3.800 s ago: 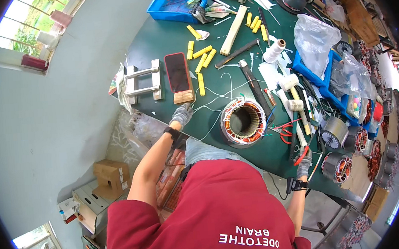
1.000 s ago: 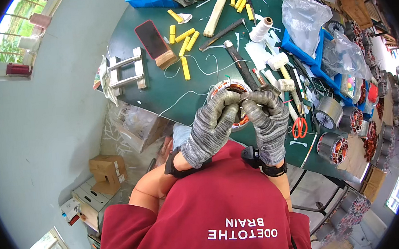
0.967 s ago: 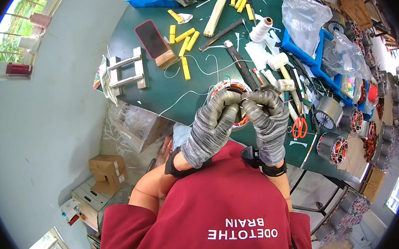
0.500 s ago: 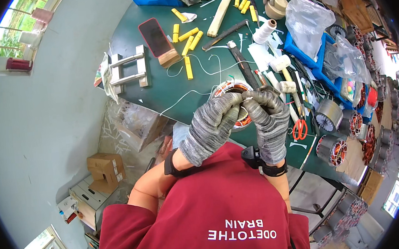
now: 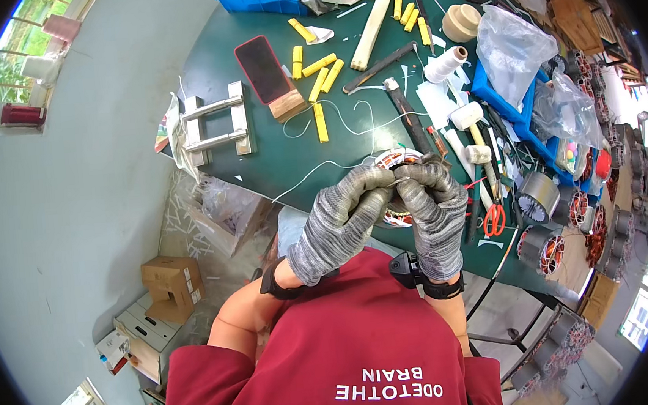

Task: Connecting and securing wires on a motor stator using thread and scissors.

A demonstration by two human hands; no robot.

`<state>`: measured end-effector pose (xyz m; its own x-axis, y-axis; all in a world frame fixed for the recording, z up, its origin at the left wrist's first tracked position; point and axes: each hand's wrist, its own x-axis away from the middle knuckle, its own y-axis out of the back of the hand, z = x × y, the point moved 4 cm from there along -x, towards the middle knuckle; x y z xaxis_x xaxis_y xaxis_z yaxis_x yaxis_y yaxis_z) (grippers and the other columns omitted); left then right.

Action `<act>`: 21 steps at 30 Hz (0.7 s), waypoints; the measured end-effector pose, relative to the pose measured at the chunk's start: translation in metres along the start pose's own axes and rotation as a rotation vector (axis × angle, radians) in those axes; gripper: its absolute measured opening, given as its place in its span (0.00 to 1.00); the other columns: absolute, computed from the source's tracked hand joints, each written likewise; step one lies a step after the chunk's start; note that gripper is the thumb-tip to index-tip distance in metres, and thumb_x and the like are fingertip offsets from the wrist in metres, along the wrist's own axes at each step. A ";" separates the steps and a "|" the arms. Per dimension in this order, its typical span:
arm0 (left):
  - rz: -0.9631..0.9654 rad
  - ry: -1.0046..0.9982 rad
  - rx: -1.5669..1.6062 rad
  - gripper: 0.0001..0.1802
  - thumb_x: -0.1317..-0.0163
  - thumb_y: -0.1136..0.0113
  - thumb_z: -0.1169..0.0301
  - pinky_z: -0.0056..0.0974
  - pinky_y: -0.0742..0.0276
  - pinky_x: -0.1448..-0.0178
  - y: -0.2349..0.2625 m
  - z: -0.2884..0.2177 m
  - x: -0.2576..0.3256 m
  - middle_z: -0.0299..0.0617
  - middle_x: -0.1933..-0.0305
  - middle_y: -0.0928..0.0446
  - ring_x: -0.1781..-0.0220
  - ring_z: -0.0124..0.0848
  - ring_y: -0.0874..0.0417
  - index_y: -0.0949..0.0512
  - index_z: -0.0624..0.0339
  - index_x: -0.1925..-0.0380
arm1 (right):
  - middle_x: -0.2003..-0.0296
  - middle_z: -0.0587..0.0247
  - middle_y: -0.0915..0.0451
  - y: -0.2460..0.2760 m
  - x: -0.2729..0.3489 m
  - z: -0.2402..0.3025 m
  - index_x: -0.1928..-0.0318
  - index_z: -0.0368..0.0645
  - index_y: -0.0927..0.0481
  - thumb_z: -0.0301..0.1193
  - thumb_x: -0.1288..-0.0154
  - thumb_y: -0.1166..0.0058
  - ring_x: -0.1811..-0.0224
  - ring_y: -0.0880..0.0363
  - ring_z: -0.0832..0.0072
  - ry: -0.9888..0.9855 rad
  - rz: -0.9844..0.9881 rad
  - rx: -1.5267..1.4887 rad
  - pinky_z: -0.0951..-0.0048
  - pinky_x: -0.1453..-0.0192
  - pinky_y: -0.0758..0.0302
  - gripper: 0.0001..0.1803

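Both my hands wear grey striped knit gloves and meet over a motor stator (image 5: pixel 397 219), a ring with white-bound and orange copper windings. It sits at the table's near edge, its middle hidden by the gloves. My left hand (image 5: pixel 342 215) pinches a thin white cord (image 5: pixel 305 176) at the stator's near left. Thumb and fingers of my right hand (image 5: pixel 436 210) are pinched together beside it, at the same cord. Where the cord passes between the fingertips is too small to make out. The loose cord winds across the table on the left.
A phone (image 5: pixel 263 70) leans on a wooden block, near a metal frame (image 5: pixel 216 123) and several yellow tubes (image 5: pixel 321 122). To the right lie a cord spool (image 5: pixel 446 64), mallets (image 5: pixel 467 116), red-handled scissors (image 5: pixel 494 220), blue bins (image 5: pixel 511 108) and more stators (image 5: pixel 540 245).
My gloved hands stay pinched together over the stator, with the fingertips slightly shifted. At the back right, another person's gloved hand has left the beige round spool. The whole view has shifted slightly.
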<state>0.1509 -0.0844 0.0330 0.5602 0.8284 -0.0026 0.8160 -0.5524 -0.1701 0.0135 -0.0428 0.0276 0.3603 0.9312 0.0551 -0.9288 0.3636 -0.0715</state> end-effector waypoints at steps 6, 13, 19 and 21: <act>0.019 0.014 0.027 0.10 0.37 0.54 0.79 0.28 0.28 0.65 0.018 0.007 -0.005 0.37 0.69 0.29 0.70 0.22 0.28 0.30 0.64 0.56 | 0.67 0.65 0.23 -0.018 -0.005 -0.003 0.67 0.41 0.19 0.21 0.52 0.37 0.63 0.25 0.78 0.033 -0.065 -0.044 0.77 0.57 0.29 0.09; 0.117 0.096 0.098 0.11 0.37 0.53 0.77 0.28 0.27 0.64 0.031 0.005 -0.014 0.38 0.68 0.29 0.69 0.22 0.26 0.29 0.65 0.55 | 0.69 0.65 0.23 -0.029 -0.017 -0.004 0.70 0.40 0.21 0.20 0.53 0.38 0.66 0.26 0.78 0.106 -0.055 -0.112 0.77 0.59 0.29 0.08; 0.235 0.136 0.023 0.10 0.36 0.53 0.75 0.28 0.28 0.64 0.044 0.008 -0.022 0.38 0.68 0.28 0.69 0.23 0.27 0.29 0.65 0.56 | 0.72 0.65 0.23 -0.030 -0.024 -0.001 0.70 0.40 0.20 0.20 0.55 0.37 0.69 0.26 0.77 0.254 -0.038 0.110 0.78 0.62 0.30 0.08; 0.225 0.061 -0.023 0.10 0.36 0.53 0.74 0.28 0.28 0.64 0.045 0.007 -0.024 0.38 0.69 0.28 0.70 0.23 0.27 0.29 0.65 0.56 | 0.72 0.65 0.23 -0.030 -0.026 -0.001 0.70 0.40 0.20 0.20 0.55 0.37 0.69 0.26 0.78 0.266 -0.024 0.122 0.78 0.62 0.30 0.08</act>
<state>0.1732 -0.1287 0.0185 0.7356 0.6770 0.0213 0.6719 -0.7254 -0.1494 0.0324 -0.0779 0.0268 0.3771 0.9023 -0.2090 -0.9176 0.3946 0.0479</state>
